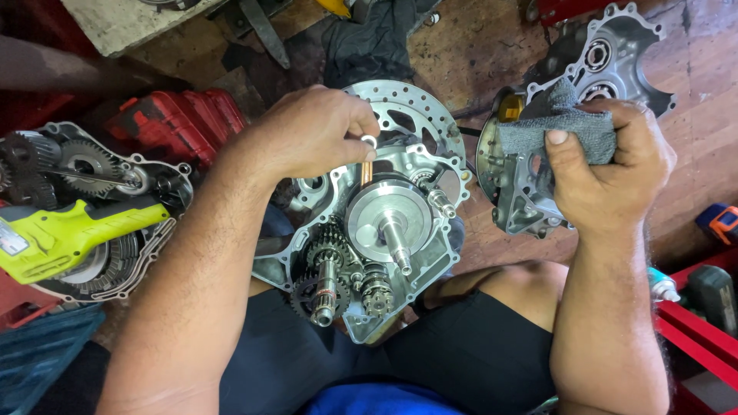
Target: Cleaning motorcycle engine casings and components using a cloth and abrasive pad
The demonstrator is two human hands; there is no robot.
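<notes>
At the far left lies a lime-green power tool (69, 234) with a small pale label near its left end; it rests across an open engine cover (115, 223) whose dark gears and clutch plates show. Just behind that sits a red plastic case (181, 123), and at the lower left corner a blue crate edge (38, 357).

The left hand (311, 134) reaches over the middle, thumb and forefinger pinched shut on a short copper-coloured rod (367, 170) with a pale ring at its top, held upright just above the crankcase half (369, 246). That case rests on the person's lap, its crankshaft (396, 234) and two gear clusters (338, 277) pointing up. A drilled brake disc (407, 107) lies on the wooden floor behind it, close against the case's far rim, with a dark rag (369, 38) beyond.

To the right, the right hand (607, 165) is closed around a grey cloth (557, 123), pressed on the upper edge of a second grey engine cover (523, 184), which stands tilted. Another casing half (615, 54) lies further back. Bare floorboards show between the two casings and along the right side. A red tray rim (692, 330) and a small white-capped bottle (663, 286) close off the lower right corner.
</notes>
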